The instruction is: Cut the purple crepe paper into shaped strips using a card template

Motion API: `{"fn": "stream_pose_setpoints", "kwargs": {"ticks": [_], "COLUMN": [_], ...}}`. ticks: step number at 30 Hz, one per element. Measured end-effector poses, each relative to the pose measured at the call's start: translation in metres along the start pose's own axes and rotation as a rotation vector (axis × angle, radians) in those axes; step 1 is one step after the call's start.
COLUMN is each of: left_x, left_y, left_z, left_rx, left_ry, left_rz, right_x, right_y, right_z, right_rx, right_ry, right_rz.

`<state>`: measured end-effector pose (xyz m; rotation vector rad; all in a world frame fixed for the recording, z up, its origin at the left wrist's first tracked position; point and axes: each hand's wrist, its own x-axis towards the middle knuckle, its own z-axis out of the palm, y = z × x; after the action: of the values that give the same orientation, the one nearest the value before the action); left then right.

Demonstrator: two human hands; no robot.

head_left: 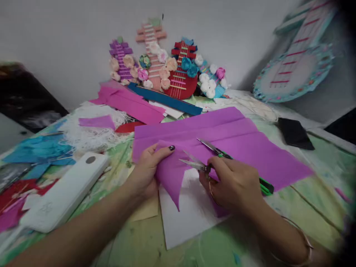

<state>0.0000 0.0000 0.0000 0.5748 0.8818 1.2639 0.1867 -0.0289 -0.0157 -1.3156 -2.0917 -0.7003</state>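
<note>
My left hand (148, 168) is closed on a piece of purple crepe paper (172, 174), thumb on top, with a pointed corner hanging down. My right hand (232, 180) grips a pair of scissors (196, 164) whose blades stand apart at the paper's right edge. Beneath both hands lies a white sheet (186, 222). A large purple crepe paper sheet (267, 155) spreads out behind them. On it rests a green and black utility knife (266, 186), its middle hidden behind my right hand.
Decorated toy guitars (180, 79) lean against the wall. White shredded paper (86, 135), pink paper (128, 102) and a dark blue strip (167, 98) lie toward the back. A white power strip (65, 194) lies left, a black flat object (295, 132) right.
</note>
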Motion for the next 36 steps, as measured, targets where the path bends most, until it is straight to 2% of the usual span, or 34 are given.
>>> {"fn": "stream_pose_setpoints", "kwargs": {"ticks": [6,15,36], "left_x": [0.0002,-0.0022,-0.0012], "left_y": [0.0007,0.0012,0.0043], "left_z": [-0.0026,-0.0003,-0.0006], "left_rx": [0.003,0.008,0.043], "left_ry": [-0.053,-0.062,-0.008], "left_rz": [-0.017,-0.046,-0.023], "right_x": [-0.0025,-0.0027,-0.0023], "right_y": [0.0011,0.0016,0.0030], "right_z": [0.0016,0.0023,-0.0003], "right_rx": [-0.019,-0.017,-0.093], "right_ry": [-0.004,-0.003,0.015], "right_rz": [0.017,0.008,-0.006]}}
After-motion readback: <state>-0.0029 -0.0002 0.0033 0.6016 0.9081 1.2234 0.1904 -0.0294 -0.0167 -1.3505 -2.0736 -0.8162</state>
